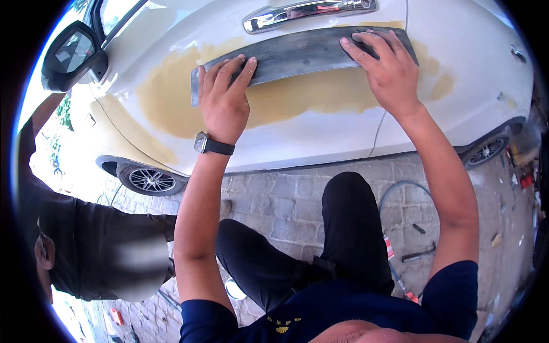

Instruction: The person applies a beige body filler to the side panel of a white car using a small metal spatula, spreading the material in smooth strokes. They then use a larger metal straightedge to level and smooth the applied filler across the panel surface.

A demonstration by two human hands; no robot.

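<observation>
A long, dark grey sanding board lies against the white car door, bowed upward in the fisheye view. My left hand holds its left end, with the fingers bent over the face. At the other end my right hand grips it, fingertips pressed on the board near its upper edge. Below and around the board spreads a patch of yellowish-tan filler. The board hides part of this patch. Just above its middle sits the chrome door handle.
To the left, another person in dark clothes is beside the car, near the black side mirror. On the paving to my right lie a hammer, a small dark tool and a curved hose. The front wheel is at left.
</observation>
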